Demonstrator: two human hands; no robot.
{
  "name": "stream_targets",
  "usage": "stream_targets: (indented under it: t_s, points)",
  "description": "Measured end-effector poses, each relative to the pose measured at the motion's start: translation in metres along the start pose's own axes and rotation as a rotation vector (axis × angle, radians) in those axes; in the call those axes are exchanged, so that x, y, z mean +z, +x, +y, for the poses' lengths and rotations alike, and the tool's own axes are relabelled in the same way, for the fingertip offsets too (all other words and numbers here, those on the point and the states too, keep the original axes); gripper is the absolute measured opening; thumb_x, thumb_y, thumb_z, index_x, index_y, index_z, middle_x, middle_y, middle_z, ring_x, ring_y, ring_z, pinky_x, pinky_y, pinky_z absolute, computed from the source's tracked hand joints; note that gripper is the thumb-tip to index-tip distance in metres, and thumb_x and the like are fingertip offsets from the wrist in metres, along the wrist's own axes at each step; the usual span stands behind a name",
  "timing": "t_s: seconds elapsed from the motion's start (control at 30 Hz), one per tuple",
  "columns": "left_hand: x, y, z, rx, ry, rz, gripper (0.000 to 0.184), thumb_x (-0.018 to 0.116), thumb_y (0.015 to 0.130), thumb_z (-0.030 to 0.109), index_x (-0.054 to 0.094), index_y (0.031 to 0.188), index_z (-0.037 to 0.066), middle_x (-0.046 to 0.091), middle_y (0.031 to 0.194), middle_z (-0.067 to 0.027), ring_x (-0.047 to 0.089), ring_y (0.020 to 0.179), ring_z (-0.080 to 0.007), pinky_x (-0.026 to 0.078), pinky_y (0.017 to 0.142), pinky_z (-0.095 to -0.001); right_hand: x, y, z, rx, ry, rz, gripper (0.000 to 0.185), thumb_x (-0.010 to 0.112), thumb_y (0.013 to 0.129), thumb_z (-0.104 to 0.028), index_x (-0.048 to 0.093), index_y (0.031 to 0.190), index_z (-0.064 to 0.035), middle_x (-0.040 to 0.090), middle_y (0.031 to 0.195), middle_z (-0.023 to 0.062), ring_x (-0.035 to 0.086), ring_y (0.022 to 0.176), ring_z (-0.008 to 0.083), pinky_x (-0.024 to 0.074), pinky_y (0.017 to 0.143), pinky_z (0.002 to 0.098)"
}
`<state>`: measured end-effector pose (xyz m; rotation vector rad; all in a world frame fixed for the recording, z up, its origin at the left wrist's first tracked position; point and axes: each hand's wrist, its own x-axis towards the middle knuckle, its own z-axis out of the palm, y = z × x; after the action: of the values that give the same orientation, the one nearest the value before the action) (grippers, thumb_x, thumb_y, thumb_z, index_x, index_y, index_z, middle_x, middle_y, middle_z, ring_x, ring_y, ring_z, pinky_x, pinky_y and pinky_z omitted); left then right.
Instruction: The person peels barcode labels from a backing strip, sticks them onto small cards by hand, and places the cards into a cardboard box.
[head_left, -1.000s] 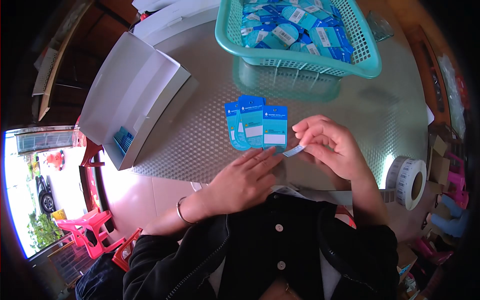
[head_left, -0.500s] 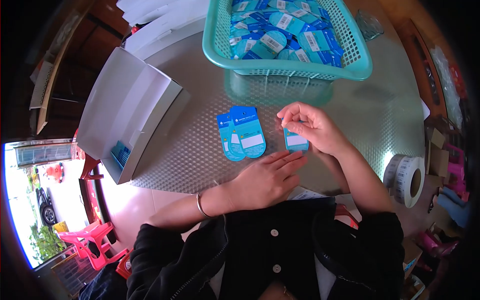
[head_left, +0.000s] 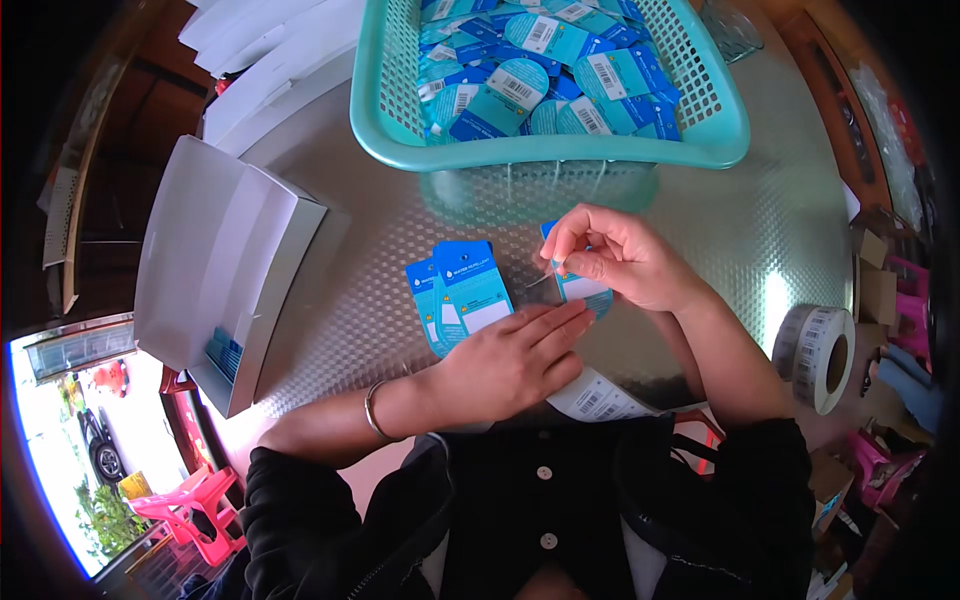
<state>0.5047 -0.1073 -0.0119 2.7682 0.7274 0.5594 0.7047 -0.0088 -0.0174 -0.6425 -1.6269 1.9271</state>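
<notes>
In front of the basket (head_left: 550,153), the right hand (head_left: 635,262) is pinching together, contents unclear, over a blue card (head_left: 583,290), the left hand (head_left: 512,358), grip apart, overlapping the card's edge.

We see one blue-and-teal card (head_left: 580,289), white-panelled, partly covered, near the surface (head_left: 700,235)'s front edge, just beside similar overlapping cards (head_left: 466,283).

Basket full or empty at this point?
Not empty: the basket holds many blue cards, overlapping in a heap. Whether it's full, cannot tell; its far end is out of frame.
</notes>
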Motion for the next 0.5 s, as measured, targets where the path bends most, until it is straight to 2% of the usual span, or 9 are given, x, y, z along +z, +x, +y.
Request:
stream_targets:
  t_s: [0.23,0.33,0.5]
  points:
    - [0.005,-0.004,0.011,-0.053,0.136,-0.003,0.015,0.060,0.079,0.018,0.058,0.084,0.004,0.057,0.133,-0.0216,0.053,0.125,-0.0318,0.048,0.101,-0.0399,0.015,-0.006,0.000,0.052,-0.064,0.170,0.010,0.067,0.091,-0.002,0.063,0.100,-0.0014,0.064,0.088,-0.0010,0.060,0.082,0.0048,0.0495,0.072,0.0224]
    - [0.004,-0.007,0.016,-0.063,0.183,-0.009,0.014,0.059,0.079,0.019,0.057,0.083,0.006,0.057,0.133,-0.0223,0.053,0.124,-0.0307,0.048,0.099,-0.0391,0.012,-0.016,-0.017,0.201,-0.051,0.219,0.013,0.067,0.090,0.000,0.063,0.102,-0.0011,0.065,0.088,0.0000,0.061,0.080,0.0046,0.0488,0.070,0.0217]
    - [0.004,-0.007,0.016,-0.079,0.211,-0.029,0.014,0.059,0.080,0.021,0.057,0.082,0.008,0.057,0.133,-0.0231,0.054,0.122,-0.0315,0.048,0.098,-0.0394,0.008,-0.026,-0.022,0.267,-0.100,0.233,0.022,0.069,0.087,0.002,0.059,0.107,-0.0014,0.068,0.086,0.0027,0.060,0.078,0.0034,0.0480,0.067,0.0207]
